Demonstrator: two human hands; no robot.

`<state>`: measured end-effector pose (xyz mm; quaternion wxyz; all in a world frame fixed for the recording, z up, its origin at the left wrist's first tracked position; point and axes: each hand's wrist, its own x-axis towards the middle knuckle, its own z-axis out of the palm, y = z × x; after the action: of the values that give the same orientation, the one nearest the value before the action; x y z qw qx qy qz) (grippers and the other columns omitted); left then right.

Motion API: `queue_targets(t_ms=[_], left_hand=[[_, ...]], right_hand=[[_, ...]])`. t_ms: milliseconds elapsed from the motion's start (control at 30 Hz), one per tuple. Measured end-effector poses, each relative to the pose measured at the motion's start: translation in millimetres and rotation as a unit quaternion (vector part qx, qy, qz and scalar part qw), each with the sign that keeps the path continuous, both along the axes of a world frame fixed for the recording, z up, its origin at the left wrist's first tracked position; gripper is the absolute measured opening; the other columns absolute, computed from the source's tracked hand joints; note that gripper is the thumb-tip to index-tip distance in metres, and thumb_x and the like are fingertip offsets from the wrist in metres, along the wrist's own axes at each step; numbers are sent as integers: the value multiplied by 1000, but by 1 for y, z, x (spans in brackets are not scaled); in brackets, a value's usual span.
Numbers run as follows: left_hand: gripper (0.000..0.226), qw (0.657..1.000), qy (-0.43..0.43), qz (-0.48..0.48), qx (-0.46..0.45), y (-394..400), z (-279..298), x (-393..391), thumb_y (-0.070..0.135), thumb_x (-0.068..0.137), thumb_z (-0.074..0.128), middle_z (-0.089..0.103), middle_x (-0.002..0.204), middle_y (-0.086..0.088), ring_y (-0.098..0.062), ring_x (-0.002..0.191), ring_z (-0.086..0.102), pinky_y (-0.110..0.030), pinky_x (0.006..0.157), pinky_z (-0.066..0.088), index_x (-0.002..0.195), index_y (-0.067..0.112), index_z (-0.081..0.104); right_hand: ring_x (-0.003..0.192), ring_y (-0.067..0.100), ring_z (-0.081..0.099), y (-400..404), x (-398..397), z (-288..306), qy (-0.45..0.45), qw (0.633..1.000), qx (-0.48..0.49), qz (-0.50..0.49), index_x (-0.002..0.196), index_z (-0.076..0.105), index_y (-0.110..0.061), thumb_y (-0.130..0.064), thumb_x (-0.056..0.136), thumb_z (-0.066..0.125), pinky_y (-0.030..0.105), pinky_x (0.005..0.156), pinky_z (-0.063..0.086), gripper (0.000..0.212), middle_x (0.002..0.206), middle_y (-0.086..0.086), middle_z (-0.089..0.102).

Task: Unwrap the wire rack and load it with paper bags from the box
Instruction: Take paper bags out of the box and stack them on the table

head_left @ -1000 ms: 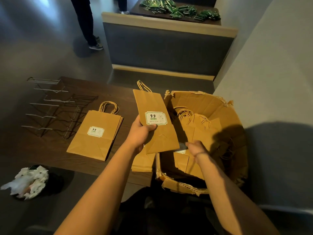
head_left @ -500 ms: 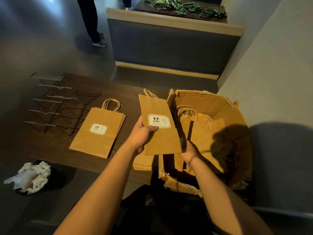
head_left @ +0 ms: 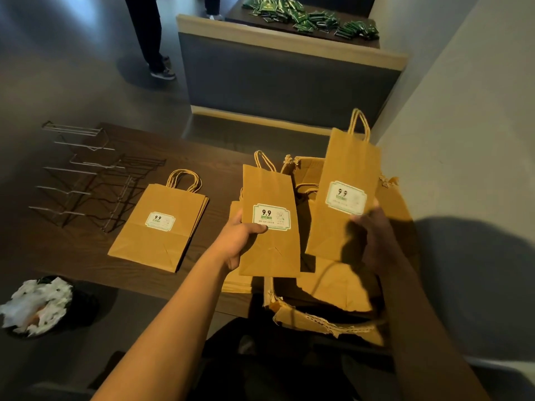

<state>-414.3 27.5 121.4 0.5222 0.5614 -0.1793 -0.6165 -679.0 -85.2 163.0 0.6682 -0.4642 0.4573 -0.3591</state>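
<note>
- Now my left hand [head_left: 241,241] grips one paper bag [head_left: 269,221] by its lower left edge, thumb [head_left: 254,228] pressed on the front just beside the label, the other fingers curled behind.
- My right hand [head_left: 373,241] holds a second paper bag [head_left: 347,180] upright over the box [head_left: 327,322]; its fingers sit in shadow along the bag's lower right side, pinching it.
- A stack of bags [head_left: 159,230] lies flat on the tabletop [head_left: 208,151], between my left hand and the wire rack [head_left: 84,175].
</note>
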Motion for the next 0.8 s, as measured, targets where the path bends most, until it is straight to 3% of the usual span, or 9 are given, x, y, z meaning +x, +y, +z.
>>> queue_targets(t_ms=[133,200,300,367,433,500,633,700,800], left_hand=[[36,998,56,13,5,-1,7,-16,34,102,61,73,121,-9,-24,105,72,-39,85,59,135,21,54],[41,999,39,-5,10,0,7,-19,43,99,63,73,122,-8,-24,111,70,-41,93,57,133,23,54],[39,999,7,-38,-3,1,1,-16,19,99,66,73,124,-8,-25,116,69,-41,96,56,137,19,57],[39,1000,10,-12,6,2,0,-12,4,98,63,74,121,-10,-28,114,70,-43,95,57,135,16,57],[40,999,19,24,16,3,0,-6,1,97,62,76,117,-10,-30,112,70,-46,95,57,134,16,58],[41,998,38,51,20,3,0,0,-2,96,61,76,116,-11,-29,106,73,-45,84,60,132,18,58],[39,996,44,75,29,7,2,10,-5,96,59,77,111,-10,-26,95,75,-39,70,60,126,19,60],[38,995,45,79,29,9,1,12,-5,96,59,77,110,-9,-25,95,75,-39,70,60,126,20,60],[38,995,45,82,36,12,-1,13,-4,96,59,77,111,-10,-26,95,76,-40,71,60,126,19,60]], right_hand=[[116,18,65,20,42,-9,130,984,2,120,139,43,-26,-11,92,70,39,94,55,56,128,-2,66],[121,16,59,36,65,-25,211,966,-7,147,146,41,-25,-17,89,75,39,101,51,67,136,-3,62],[120,5,50,52,77,-36,249,953,-37,167,150,38,-25,-30,91,75,25,96,40,69,134,-13,56],[125,4,42,49,75,-42,267,947,-40,172,153,35,-26,-39,97,65,26,99,35,64,139,-14,49],[132,14,43,40,71,-48,264,952,-1,153,154,35,-27,-46,103,51,32,100,40,57,150,-6,43],[129,28,49,23,58,-64,288,953,21,94,153,39,-24,-47,104,49,39,97,47,55,152,11,45],[141,39,34,-11,19,-112,508,858,-29,77,155,32,-19,-43,88,75,45,109,40,83,156,19,30],[149,43,15,-15,7,-135,554,825,-8,112,158,18,-29,-46,79,82,55,116,32,103,163,17,10],[151,44,-16,-3,6,-151,667,716,-13,204,158,-10,-40,-58,76,79,66,121,12,122,165,13,-23]])
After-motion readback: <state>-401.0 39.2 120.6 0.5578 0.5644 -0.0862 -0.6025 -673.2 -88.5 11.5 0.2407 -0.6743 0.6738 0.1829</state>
